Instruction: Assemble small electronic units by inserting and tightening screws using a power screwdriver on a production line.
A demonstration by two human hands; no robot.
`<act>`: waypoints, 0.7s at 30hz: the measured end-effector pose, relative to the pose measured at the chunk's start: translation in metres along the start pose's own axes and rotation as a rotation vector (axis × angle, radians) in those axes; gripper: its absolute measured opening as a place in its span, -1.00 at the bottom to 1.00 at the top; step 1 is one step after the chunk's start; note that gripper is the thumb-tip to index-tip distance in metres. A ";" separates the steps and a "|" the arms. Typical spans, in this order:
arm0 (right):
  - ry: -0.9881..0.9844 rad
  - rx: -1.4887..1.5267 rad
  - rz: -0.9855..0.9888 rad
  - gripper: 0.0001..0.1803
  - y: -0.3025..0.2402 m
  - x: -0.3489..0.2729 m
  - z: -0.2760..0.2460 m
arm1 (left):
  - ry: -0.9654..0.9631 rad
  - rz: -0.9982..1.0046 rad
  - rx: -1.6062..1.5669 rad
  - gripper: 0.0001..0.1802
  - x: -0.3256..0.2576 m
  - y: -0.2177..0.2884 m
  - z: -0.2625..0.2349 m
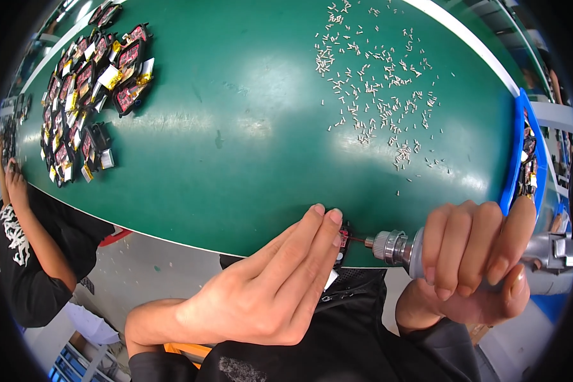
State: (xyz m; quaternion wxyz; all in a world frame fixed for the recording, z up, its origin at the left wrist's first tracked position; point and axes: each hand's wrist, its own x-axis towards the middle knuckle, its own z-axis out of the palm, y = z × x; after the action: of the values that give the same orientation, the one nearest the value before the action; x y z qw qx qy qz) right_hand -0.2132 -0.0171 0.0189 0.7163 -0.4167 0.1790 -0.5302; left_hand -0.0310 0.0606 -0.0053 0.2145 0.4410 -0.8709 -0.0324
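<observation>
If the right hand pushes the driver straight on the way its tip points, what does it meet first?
The right hand aims the driver leftward. Its bit looks to be already at the small black part held under the left hand's fingers, so that part comes first, though depth is unclear.

Green table (248,153) bears scattered pins (379,95) and stacked boards (86,89).

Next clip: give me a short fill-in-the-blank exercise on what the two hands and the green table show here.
1. The right hand grips a silver powered ____ whose bit points left.
2. The left hand steadies a small black and red circuit part at the table's ____ edge.
3. Small silver screws lie scattered on the ____ table mat.

Missing words: screwdriver; near; green
</observation>
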 end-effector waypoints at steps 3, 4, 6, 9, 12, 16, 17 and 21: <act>-0.023 -0.026 0.016 -0.78 0.000 0.002 -0.001 | 0.004 -0.001 -0.011 -0.77 -0.001 0.001 0.002; -0.043 -0.035 0.031 -0.78 0.001 0.004 -0.002 | 0.004 -0.003 -0.014 -0.77 -0.001 0.001 0.003; -0.090 -0.048 0.061 -0.78 0.002 0.008 -0.001 | 0.026 -0.027 -0.011 -0.78 -0.002 0.003 0.004; -0.165 -0.067 0.106 -0.78 0.005 0.016 0.001 | 0.048 -0.045 -0.023 -0.79 -0.002 0.002 0.007; -0.254 -0.074 0.140 -0.78 0.006 0.023 0.007 | 0.069 -0.031 0.007 -0.79 -0.004 -0.001 0.006; -0.274 -0.103 0.111 -0.76 -0.003 0.031 0.021 | 0.070 -0.006 0.034 -0.76 -0.002 0.002 -0.004; -0.220 -0.003 0.119 -0.75 0.004 0.031 0.025 | 0.046 -0.040 0.012 -0.75 -0.005 0.004 -0.005; -0.469 0.087 0.075 -0.81 0.016 0.039 0.013 | 0.031 -0.018 -0.026 -0.64 -0.019 -0.005 -0.003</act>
State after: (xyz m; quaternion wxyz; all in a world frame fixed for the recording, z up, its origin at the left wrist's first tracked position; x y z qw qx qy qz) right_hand -0.1800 -0.0462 0.0215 0.7747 -0.4901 0.0001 -0.3995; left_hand -0.0161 0.0725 -0.0108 0.2335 0.4463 -0.8630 -0.0390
